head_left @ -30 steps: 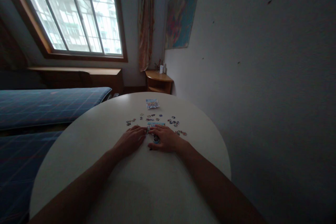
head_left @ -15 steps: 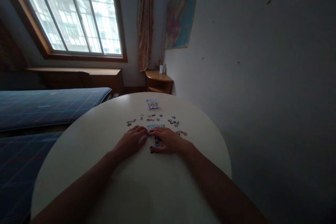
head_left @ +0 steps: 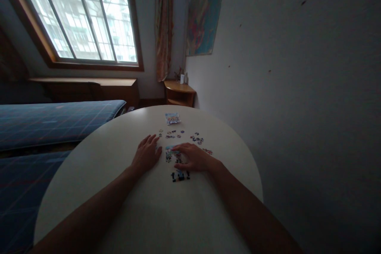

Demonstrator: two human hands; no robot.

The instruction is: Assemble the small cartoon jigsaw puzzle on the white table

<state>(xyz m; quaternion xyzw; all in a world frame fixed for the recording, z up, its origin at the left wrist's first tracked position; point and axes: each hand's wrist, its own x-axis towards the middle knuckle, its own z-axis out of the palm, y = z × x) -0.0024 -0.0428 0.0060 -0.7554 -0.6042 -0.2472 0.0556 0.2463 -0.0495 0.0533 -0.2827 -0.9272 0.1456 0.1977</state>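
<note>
A partly joined jigsaw puzzle lies on the round white table, partly covered by my right hand. That hand rests over the puzzle's right side, its fingers stretched out and the thumb apart. Below the thumb shows a lower strip of dark and blue joined pieces. Left of the puzzle, my left hand lies on the table with its fingers spread, near loose puzzle pieces. Anything beneath its palm is hidden.
More loose pieces lie behind the puzzle and to its right. A small printed packet sits toward the far edge. A mattress stands to the left, and a wall rises on the right.
My left hand has moved left and away from the puzzle, its fingers spreading toward the loose pieces. My right hand has shifted slightly, and more of the puzzle's left and lower parts shows.
</note>
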